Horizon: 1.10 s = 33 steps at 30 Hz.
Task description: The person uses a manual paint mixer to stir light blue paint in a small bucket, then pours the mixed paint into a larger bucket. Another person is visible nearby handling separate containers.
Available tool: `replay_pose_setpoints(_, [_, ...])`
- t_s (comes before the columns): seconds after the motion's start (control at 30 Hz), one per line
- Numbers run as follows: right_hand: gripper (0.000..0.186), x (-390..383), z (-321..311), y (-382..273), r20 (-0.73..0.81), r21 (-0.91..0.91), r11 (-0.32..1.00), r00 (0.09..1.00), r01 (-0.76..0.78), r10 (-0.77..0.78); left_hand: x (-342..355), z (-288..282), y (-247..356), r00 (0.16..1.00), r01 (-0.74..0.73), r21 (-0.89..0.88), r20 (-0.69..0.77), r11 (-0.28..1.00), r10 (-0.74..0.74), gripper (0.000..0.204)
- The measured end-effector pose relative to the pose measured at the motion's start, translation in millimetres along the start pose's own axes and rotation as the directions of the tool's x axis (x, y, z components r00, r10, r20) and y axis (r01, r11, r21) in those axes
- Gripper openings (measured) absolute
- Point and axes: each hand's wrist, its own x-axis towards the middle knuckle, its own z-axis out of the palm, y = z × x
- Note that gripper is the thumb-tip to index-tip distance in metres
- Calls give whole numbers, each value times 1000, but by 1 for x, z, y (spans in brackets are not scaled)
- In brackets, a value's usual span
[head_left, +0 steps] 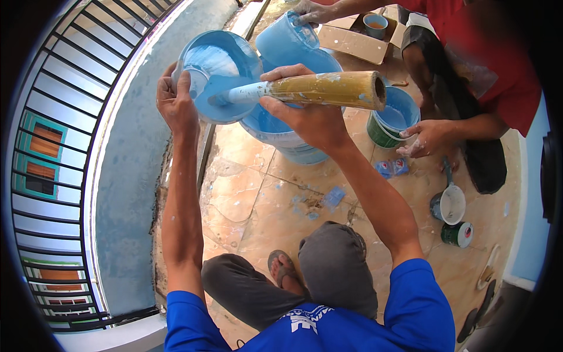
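My left hand (177,105) is closed on the wall of a paint bucket (249,56), tilted so that its inside shows, coated with light blue paint. My right hand (311,120) grips a thick bamboo stick (328,89), hollow at its near end. The stick's paint-covered far end dips into the blue paint in the tilted bucket. Beneath and just right stands a larger blue-smeared bucket (302,154), partly hidden by my right hand and the stick. Over it a co-worker's hand (314,12) holds a smaller blue pail (287,40) by the rim.
The co-worker's other hand (427,138) is beside a green pail (384,136) of blue paint. Around lie a cardboard box (352,44), a long-handled dipper (451,204), a small green can (457,234) and plastic scraps (333,198). A low wall (126,193) with black railing runs left.
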Motion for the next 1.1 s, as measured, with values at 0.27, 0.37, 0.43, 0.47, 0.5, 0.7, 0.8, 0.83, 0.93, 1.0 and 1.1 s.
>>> replay_pose_setpoints(0.27, [33,-16,-14,6,-68,-7,1000,998,-3,2,4,0,-16,990,-127,121,74,985,118,24])
replay_pose_setpoints(0.37, [34,-20,-21,4,-94,11,1000,996,-3,4,5,5,-23,982,-172,151,102,973,158,31])
replay_pose_setpoints(0.43, [35,-25,-26,3,-112,32,999,994,2,2,3,7,-22,980,-181,169,112,969,164,33])
replay_pose_setpoints(0.47, [36,-26,-28,4,-126,40,999,992,9,-4,1,8,-21,981,-179,182,114,967,160,32])
replay_pose_setpoints(0.5, [36,-28,-30,4,-139,48,999,990,16,-9,0,8,-21,981,-177,196,116,965,157,32])
replay_pose_setpoints(0.7, [33,-35,-37,10,-268,101,993,963,66,-36,-7,7,-23,968,-227,232,156,946,195,32])
replay_pose_setpoints(0.8, [34,-38,-39,14,-290,114,989,955,97,-60,-8,1,-26,959,-264,230,170,937,229,32])
replay_pose_setpoints(0.83, [34,-39,-39,15,-297,125,986,953,107,-65,-8,0,-25,957,-266,227,175,937,230,31])
replay_pose_setpoints(0.93, [35,-42,-41,17,-312,181,978,949,103,-42,-10,0,-27,953,-274,222,190,936,234,30])
replay_pose_setpoints(1.0, [36,-44,-43,20,-317,156,981,947,114,-60,-13,0,-28,948,-291,243,206,925,244,30])
replay_pose_setpoints(1.1, [37,-48,-45,20,-318,163,981,947,102,-46,-18,5,-27,937,-320,247,221,915,269,29])
